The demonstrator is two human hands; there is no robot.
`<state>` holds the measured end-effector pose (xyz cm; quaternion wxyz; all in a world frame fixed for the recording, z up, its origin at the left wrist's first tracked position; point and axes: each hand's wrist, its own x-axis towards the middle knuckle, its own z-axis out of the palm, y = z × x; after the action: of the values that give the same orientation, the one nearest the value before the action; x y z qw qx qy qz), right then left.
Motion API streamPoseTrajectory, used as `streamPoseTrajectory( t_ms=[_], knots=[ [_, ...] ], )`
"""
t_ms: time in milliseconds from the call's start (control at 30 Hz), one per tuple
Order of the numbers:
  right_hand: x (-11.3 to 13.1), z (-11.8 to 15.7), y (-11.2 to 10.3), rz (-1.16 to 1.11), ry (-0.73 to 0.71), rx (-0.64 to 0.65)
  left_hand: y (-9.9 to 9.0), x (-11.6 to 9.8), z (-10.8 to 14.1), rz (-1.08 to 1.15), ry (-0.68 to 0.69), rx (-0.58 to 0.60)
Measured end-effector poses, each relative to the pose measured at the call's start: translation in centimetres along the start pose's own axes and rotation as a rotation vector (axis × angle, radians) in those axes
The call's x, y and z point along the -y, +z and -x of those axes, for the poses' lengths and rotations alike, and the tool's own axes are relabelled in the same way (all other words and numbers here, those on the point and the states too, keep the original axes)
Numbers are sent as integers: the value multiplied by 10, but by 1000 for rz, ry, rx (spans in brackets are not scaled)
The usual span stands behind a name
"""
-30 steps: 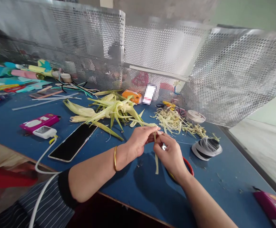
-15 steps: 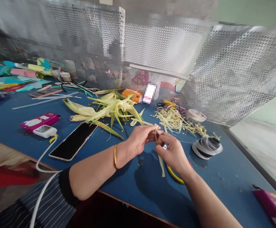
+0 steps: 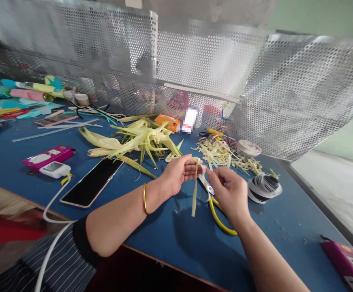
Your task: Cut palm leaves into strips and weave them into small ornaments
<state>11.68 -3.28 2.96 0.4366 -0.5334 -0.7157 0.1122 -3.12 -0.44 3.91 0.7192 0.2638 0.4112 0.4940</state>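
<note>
My left hand (image 3: pixel 180 172) is closed, its thumb against the curled fingers, on the top of a pale green corn husk strip (image 3: pixel 195 196) that dangles over the table. My right hand (image 3: pixel 229 190) pinches a whitish strip (image 3: pixel 204 173) which runs across to the left fingertips. Scissors with yellow handles (image 3: pixel 217 219) lie on the blue table beneath my right hand, partly covered by it. Beyond my left hand spreads a heap of corn husks (image 3: pixel 146 140). A pile of thin husk shreds (image 3: pixel 214 152) lies behind my right hand.
Right of my right hand stands a spool of black and white ribbon (image 3: pixel 264 188). A phone (image 3: pixel 93 182) and a magenta box (image 3: pixel 48 157) with a white corded device lie left. A perforated metal screen (image 3: pixel 206 65) borders the back. Another magenta box (image 3: pixel 346 263) sits at right.
My right hand has moved right, away from my left hand, drawing the whitish strip out between them. The green husk strip now hangs straighter, and more of the scissors shows.
</note>
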Motion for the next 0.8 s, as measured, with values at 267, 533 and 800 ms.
streamPoseTrajectory(
  t_ms=[267, 533, 800],
  knots=[
    [-15, -4, 9, 81, 97, 166, 0, 4, 3, -172, 129, 23],
    [-11, -12, 0, -385, 290, 51, -1, 1, 6, -304, 61, 96],
    [-18, -13, 12, -975, 638, 182, -2, 4, 8, -476, -2, 247]
  ],
)
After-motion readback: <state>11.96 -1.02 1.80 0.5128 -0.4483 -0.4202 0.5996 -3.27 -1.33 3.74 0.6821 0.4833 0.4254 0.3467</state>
